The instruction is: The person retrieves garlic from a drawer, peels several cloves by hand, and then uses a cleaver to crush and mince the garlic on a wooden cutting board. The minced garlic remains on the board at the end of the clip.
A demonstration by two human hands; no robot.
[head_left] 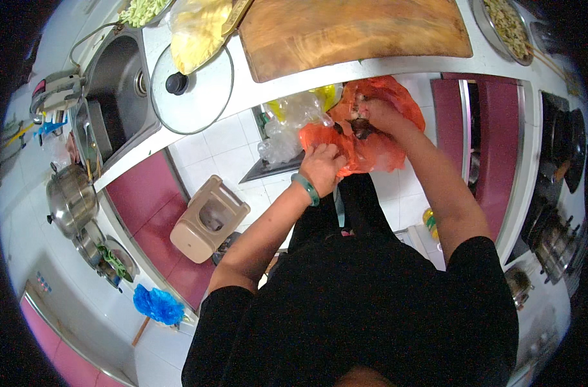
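Note:
A thin red plastic bag [387, 155] hangs below the counter edge in front of me, its mouth spread wide. My left hand [323, 169], with a green bangle at the wrist, has its fingers bent over the near left rim of the bag and grips it. Inside the bag, my right hand [379, 116] reaches in from the right with its fingers curled, partly hidden by the plastic. Dark brown pieces [361, 131] show beside those fingers; their kind is not clear. Crumpled clear plastic bags [287, 122] lie just left of the red bag.
A wooden cutting board [355, 32] lies on the counter, with a glass lid [197, 103] and a bag of yellow food [198, 39] to its left. Farther left is the sink [117, 80]. A beige bin [197, 235] stands on the floor. Upper right holds a bowl [489, 32].

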